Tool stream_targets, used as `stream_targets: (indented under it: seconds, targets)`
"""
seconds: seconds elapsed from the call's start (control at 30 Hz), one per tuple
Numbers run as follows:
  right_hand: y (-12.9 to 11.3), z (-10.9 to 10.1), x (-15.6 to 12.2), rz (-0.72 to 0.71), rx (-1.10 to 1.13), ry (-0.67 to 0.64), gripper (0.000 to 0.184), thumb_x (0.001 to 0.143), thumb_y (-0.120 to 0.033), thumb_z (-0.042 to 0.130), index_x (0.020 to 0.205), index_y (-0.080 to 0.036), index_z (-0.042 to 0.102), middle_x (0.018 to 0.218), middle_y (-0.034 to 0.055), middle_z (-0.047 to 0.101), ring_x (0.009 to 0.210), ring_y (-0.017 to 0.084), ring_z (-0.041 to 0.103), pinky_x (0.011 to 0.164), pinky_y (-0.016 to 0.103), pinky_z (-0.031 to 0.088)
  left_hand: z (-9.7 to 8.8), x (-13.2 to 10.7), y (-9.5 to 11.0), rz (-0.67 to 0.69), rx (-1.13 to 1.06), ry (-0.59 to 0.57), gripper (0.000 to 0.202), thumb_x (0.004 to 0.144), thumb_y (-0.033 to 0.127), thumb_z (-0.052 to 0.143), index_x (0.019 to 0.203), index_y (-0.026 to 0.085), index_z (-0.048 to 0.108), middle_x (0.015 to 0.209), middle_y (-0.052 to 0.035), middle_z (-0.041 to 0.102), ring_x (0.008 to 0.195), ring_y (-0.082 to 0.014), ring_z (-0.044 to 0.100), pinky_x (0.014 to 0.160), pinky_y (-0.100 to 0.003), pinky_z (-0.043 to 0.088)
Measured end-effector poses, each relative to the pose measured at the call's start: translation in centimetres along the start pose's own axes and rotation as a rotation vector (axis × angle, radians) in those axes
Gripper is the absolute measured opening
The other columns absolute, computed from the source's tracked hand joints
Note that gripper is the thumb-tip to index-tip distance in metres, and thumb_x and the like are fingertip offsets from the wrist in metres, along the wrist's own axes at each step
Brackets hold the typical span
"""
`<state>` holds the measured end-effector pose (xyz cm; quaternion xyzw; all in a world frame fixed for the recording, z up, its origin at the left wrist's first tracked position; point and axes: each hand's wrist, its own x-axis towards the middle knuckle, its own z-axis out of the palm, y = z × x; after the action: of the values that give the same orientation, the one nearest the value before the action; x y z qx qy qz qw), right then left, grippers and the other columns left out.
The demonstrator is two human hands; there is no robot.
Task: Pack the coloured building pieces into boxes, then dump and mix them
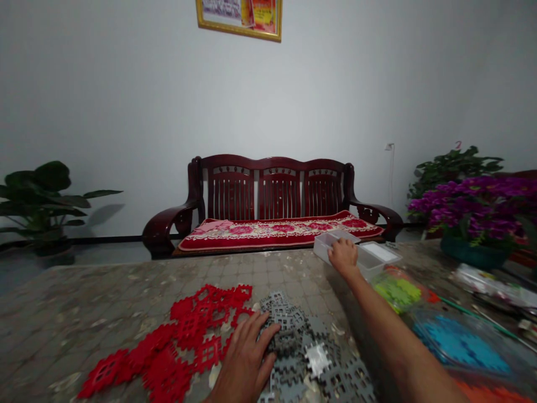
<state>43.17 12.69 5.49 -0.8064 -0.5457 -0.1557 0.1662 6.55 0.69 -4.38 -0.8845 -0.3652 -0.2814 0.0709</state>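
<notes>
My left hand (247, 358) lies flat with fingers stretched out, its fingertips on the left edge of a heap of grey interlocking plastic tiles (289, 366). Just left of that hand spreads a pile of red interlocking tiles (197, 319), some with window-like cutouts. Farther off, my right hand (344, 256) is at a clear plastic box (322, 246) near the table's far edge. Its fingers curl down over the box wall; the fingertips are partly hidden. Beside it, to the right, is another clear section with a white panel (380, 252).
On the right lie transparent packs of green tiles (398, 294), blue tiles (464, 341) and orange tiles (486, 392). Behind them stands a pot of purple flowers (482, 207). A wooden bench (277, 168) with a red patterned cover is beyond the table (126, 291).
</notes>
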Motion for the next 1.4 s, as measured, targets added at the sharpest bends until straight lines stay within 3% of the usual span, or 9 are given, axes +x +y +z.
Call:
stream_targets:
  seconds: [0.1,0.3,0.4,0.53,0.67,0.83,0.93,1.2,1.4]
  targets:
    - [-1.4,-0.5,-2.1,-0.017,0.111,-0.030,0.038,0.095,-0.029,0.050,0.126,-0.018,0.070,0.138,0.0167,0.063,0.128,0.033,0.052,0.105,0.044,0.039,-0.4,0.4,0.8,-0.071,-0.051,0.000,0.056,0.082,0.008,0.057,0.132,0.032,0.063,0.143,-0.0047,0.063,0.133,-0.0278,0.057,0.110,-0.050,0.050]
    - [-4.5,-0.6,-10.4,-0.247,0.405,-0.297,0.043,0.093,-0.040,0.056,0.131,-0.022,0.068,0.132,0.0078,0.070,0.121,0.023,0.064,0.104,0.033,0.048,-2.2,1.3,2.1,-0.230,-0.093,-0.088,0.050,0.079,0.003,0.054,0.123,0.025,0.065,0.139,-0.0085,0.063,0.130,-0.0276,0.057,0.110,-0.051,0.047]
    - [-5.2,-1.0,-14.4,-0.365,0.621,-0.476,0.069,0.084,-0.049,0.068,0.145,-0.020,0.056,0.150,0.0135,0.057,0.138,0.030,0.053,0.114,0.044,0.041,-3.2,1.6,1.9,-0.313,-0.049,-0.134,0.039,0.084,0.007,0.057,0.118,0.024,0.065,0.136,-0.0080,0.063,0.128,-0.0277,0.056,0.109,-0.048,0.046]
    - [-6.6,-2.4,-18.2,-0.400,0.479,-0.584,0.105,0.064,-0.056,0.084,0.155,-0.022,0.044,0.163,0.0169,0.038,0.150,0.038,0.033,0.121,0.054,0.028,-4.0,1.8,1.0,-0.367,0.025,-0.163,0.027,0.089,0.013,0.059,0.114,0.023,0.063,0.131,-0.0073,0.063,0.122,-0.0262,0.057,0.102,-0.041,0.047]
    - [-8.9,-3.7,-21.1,-0.408,0.332,-0.477,0.080,0.081,-0.054,0.071,0.152,-0.025,0.048,0.162,0.0154,0.041,0.148,0.036,0.038,0.120,0.051,0.028,-5.3,2.1,0.1,-0.423,0.078,-0.214,0.020,0.094,0.021,0.059,0.114,0.021,0.062,0.123,-0.0088,0.064,0.113,-0.0262,0.060,0.095,-0.038,0.049]
    - [-9.9,-4.4,-22.3,-0.393,0.208,-0.311,0.046,0.095,-0.037,0.053,0.141,-0.030,0.060,0.146,0.0104,0.059,0.130,0.029,0.057,0.108,0.040,0.039,-7.6,2.5,-1.5,-0.487,0.130,-0.274,0.015,0.097,0.024,0.056,0.110,0.020,0.064,0.118,-0.0102,0.065,0.112,-0.0260,0.062,0.092,-0.036,0.048]
    - [-9.2,-4.4,-21.8,-0.396,0.156,-0.286,0.043,0.096,-0.027,0.050,0.137,-0.032,0.061,0.134,0.0089,0.067,0.118,0.027,0.063,0.098,0.035,0.042,-8.8,2.2,-3.1,-0.516,0.149,-0.273,0.016,0.098,0.023,0.052,0.107,0.019,0.066,0.116,-0.0114,0.067,0.110,-0.0270,0.063,0.090,-0.037,0.048]
    - [-7.4,-2.5,-20.4,-0.392,0.187,-0.122,0.039,0.099,-0.023,0.045,0.135,-0.026,0.062,0.122,0.0099,0.073,0.111,0.025,0.068,0.093,0.035,0.044,-9.8,1.8,-7.3,-0.559,0.140,-0.239,0.017,0.094,0.018,0.051,0.102,0.019,0.065,0.110,-0.0084,0.072,0.103,-0.0226,0.067,0.087,-0.031,0.047]
    - [-6.6,-0.1,-19.4,-0.505,0.397,0.111,0.037,0.098,-0.021,0.046,0.129,-0.023,0.065,0.121,0.0094,0.076,0.104,0.023,0.071,0.090,0.034,0.050,-9.2,3.0,-9.0,-0.578,0.125,-0.232,0.035,0.087,0.015,0.052,0.119,0.021,0.064,0.126,-0.0077,0.069,0.119,-0.0224,0.062,0.101,-0.032,0.044]
